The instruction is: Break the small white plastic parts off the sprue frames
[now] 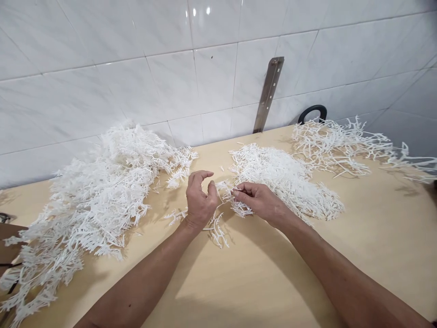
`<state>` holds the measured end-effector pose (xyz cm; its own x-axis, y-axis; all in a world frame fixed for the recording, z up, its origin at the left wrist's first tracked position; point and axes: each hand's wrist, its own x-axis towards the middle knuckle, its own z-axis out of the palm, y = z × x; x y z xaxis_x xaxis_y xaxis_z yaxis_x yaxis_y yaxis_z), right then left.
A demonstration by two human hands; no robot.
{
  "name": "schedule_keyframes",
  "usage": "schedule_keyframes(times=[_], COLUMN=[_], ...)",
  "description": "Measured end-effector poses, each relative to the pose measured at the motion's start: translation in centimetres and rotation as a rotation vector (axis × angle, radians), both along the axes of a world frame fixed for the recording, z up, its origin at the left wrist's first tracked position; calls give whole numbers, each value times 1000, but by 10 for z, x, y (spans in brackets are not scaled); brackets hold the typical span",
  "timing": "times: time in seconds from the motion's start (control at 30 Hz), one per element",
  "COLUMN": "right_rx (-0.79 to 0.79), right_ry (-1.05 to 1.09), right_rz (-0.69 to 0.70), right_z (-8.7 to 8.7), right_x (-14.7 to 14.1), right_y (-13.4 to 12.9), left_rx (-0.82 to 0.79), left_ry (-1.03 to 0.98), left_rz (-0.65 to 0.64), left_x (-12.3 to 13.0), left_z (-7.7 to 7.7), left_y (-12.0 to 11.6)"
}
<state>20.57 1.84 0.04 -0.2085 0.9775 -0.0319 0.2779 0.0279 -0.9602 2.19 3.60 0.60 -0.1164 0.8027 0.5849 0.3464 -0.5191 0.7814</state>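
A branching white plastic piece point(217, 230) hangs or lies between my hands, its lower twigs below my left wrist. My left hand point(201, 200) is raised over the table with thumb and index finger apart; its palm side is partly hidden. My right hand point(257, 200) pinches a thin white twig between thumb and index finger, at the near left edge of a heap of small white pieces point(273, 173). To the left stands a larger pile of white branched pieces point(112, 191).
Longer white stems point(334, 146) spread over the back right of the wooden table point(259, 282). Behind them is a black ring-shaped handle point(313, 109). A metal strip point(269, 95) leans on the tiled wall. A brown box point(12, 243) is at the left edge.
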Motion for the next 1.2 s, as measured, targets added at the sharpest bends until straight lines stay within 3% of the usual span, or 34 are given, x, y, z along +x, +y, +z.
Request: schedule_keyframes(times=[0.13,0.27,0.43,0.7,0.97,1.1,1.2], right_rx=[19,18,-19,25,47,42,63], right_ry=[-4,-18,-6,21,23,40,25], right_rz=[66,98,34,-60,-141,-182,-148], right_z=[2,2,1,-5,-6,-7,-7], right_x=[5,9,11,9,11,13,13], right_y=[2,4,6,8,11,12,11], left_rx=[57,-95,-302,-394,-446,-417,-256], left_ry=[120,191,126,-76,-127,-94,-14], left_rz=[-168,-329,-295,-115,-139,-187,-201], left_x=[4,4,3,0,-2,-2,-2], left_z=[1,-3,-7,-12,-15,-14,-11], left_y=[-7,-5,1,9,15,13,11])
